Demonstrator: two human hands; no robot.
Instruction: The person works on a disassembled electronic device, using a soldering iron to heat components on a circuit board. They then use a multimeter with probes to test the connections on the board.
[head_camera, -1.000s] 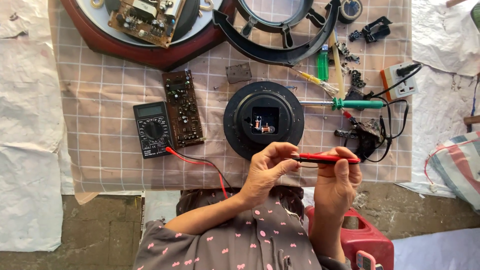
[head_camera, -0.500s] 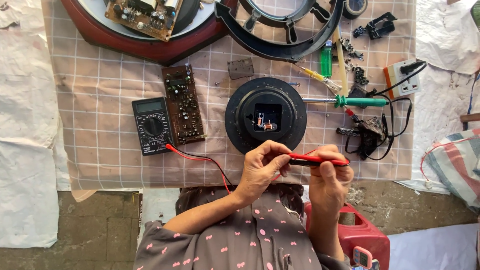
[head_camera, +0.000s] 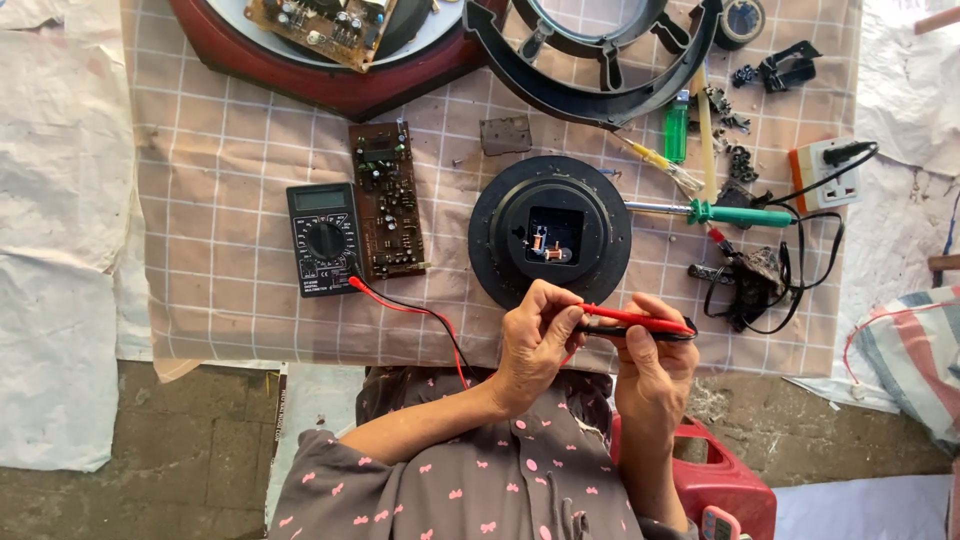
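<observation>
My left hand (head_camera: 535, 345) and my right hand (head_camera: 655, 360) hold a red test probe (head_camera: 632, 319) and a black test probe (head_camera: 640, 334) side by side, level, just below a round black speaker-like disc (head_camera: 510, 245) with small parts in its square middle opening. The left fingers pinch the probes' left end; the right hand grips their handles. A red lead (head_camera: 400, 308) and a black lead run from the probes to a black digital multimeter (head_camera: 323, 239) lying on the checked cloth (head_camera: 220, 200).
A brown circuit board (head_camera: 387, 200) lies beside the meter. A green-handled soldering iron (head_camera: 735, 214), green lighter (head_camera: 677, 127), white power socket (head_camera: 826, 172), black cables (head_camera: 760, 280), a curved black frame (head_camera: 600, 95) and a red round housing (head_camera: 330, 85) lie around. A red stool (head_camera: 730, 480) is below.
The view has shifted slightly; both hands with the probes have stayed near the disc's lower edge, moving a little down and left.
</observation>
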